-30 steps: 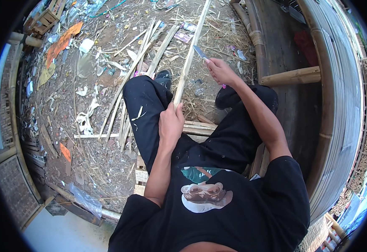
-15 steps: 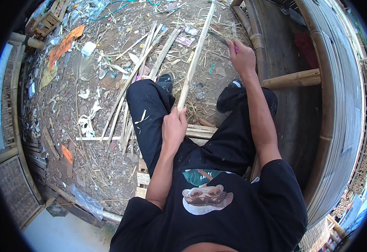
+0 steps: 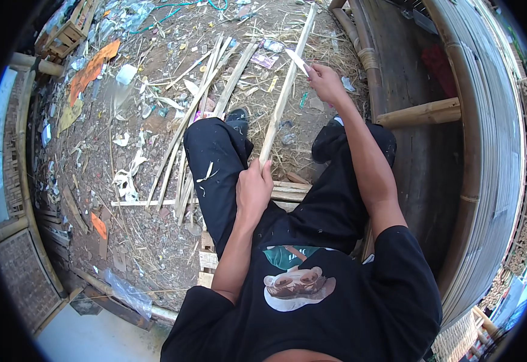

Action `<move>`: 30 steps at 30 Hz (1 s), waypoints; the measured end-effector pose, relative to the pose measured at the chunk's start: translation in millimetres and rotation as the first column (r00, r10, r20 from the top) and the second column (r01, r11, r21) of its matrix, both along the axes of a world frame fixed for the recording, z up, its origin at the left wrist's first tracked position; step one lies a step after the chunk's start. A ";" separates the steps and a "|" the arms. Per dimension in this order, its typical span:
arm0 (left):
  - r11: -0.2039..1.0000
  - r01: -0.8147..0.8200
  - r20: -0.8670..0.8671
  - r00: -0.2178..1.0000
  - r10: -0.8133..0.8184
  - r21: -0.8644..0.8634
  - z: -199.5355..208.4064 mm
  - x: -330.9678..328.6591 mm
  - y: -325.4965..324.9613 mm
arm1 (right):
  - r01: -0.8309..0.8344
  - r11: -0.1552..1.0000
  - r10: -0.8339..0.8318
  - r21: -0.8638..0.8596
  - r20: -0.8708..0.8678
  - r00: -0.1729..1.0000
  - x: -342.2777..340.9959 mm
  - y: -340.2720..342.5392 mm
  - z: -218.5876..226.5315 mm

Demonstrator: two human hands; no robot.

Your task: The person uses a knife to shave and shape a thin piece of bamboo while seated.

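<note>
Between my knees a long pale bamboo strip (image 3: 282,99) slants up and away from me. My left hand (image 3: 254,188) is closed around its near end, close to my left thigh. My right hand (image 3: 326,84) grips a knife (image 3: 297,61) by its handle, which the fingers mostly hide. The bright blade points up and left, lying across or just above the strip near its far part; whether it touches cannot be made out. A curled shaving (image 3: 207,173) rests on my left trouser leg.
Several loose bamboo strips (image 3: 182,136) lie on the littered dirt floor left of my legs. A bamboo-framed bench (image 3: 417,166) runs along my right side. An orange sheet (image 3: 94,69) and a wooden crate (image 3: 65,31) are at the far left.
My right hand has moved left and slightly nearer, bringing the knife to the strip; its blade now looks bright. The strip's far end has shifted a little right.
</note>
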State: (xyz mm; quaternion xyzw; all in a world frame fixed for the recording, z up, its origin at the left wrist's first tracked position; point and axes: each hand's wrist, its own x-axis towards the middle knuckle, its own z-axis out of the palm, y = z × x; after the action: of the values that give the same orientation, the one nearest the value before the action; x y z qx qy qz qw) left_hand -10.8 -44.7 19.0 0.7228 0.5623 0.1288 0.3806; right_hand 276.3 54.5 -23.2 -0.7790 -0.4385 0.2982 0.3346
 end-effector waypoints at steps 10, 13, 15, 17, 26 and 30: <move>0.999 0.017 -0.106 0.994 -0.013 0.033 0.1 2.0 -3.4 | -0.042 0.998 0.049 -0.044 0.162 0.986 -7.5 3.0 -0.4; 0.999 0.015 -0.138 0.990 -0.009 0.042 -0.1 2.3 -4.2 | -0.024 0.996 0.035 -0.083 0.136 0.990 -14.9 5.4 -2.0; 0.999 0.012 -0.134 0.991 -0.007 0.040 -0.1 2.9 -3.8 | -0.060 0.982 0.053 -0.179 -0.047 0.998 -14.5 6.5 1.9; 0.999 0.013 -0.126 0.992 -0.007 0.040 -0.8 2.3 -2.7 | -0.081 0.979 0.043 -0.187 -0.199 0.979 -12.9 3.7 -0.8; 0.999 0.032 -0.102 0.994 -0.029 0.025 -3.7 1.8 1.7 | -0.255 0.948 0.040 -0.191 -0.724 0.689 -14.2 -19.0 13.4; 1.000 0.010 -0.051 0.999 -0.009 0.009 -3.2 0.4 -1.7 | -0.316 0.929 0.064 -0.192 -0.758 0.649 -43.7 -36.2 14.4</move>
State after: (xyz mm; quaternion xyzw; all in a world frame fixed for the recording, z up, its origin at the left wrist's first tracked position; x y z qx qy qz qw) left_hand -10.3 -46.4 15.8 0.7302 0.5678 0.1111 0.3635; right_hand 232.5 18.4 -8.9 -0.5813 -0.2930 0.6863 0.3243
